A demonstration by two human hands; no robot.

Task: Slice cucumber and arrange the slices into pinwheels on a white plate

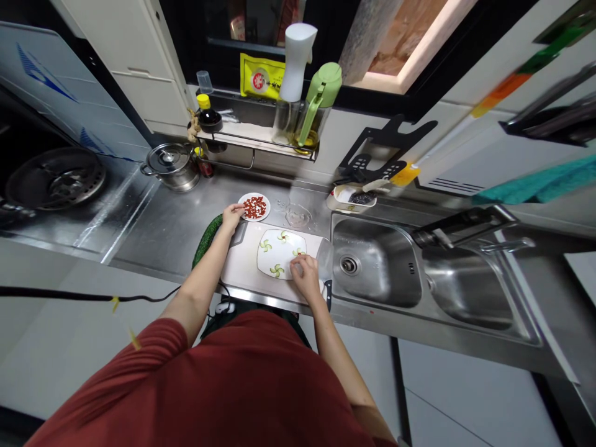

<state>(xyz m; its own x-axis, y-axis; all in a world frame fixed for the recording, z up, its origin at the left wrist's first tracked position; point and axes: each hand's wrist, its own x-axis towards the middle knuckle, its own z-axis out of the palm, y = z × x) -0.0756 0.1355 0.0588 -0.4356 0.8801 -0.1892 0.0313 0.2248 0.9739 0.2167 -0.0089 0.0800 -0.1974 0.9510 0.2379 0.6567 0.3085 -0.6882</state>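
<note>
My left hand [231,217] reaches to the left rim of a small white plate [254,195] holding many small red pieces [256,208]. Its thumb and fingertips are pinched together; anything between them is too small to make out. On a white cutting board [241,261] lies a larger white plate [278,253] with several pinwheels of green slices [276,270]. My right hand [306,277] is over that plate's right side, fingers curled in a pinch beside a pinwheel with a red spot. Whether it holds anything is unclear. A long green cucumber [203,248] is partly behind my left forearm.
A broad knife blade [326,256] lies at the board's right end, near a double sink [377,264]. A lidded pot [174,166] and a wok [56,177] stand left. Above, a wall rack [254,138] carries bottles. Water lies on the counter [298,215].
</note>
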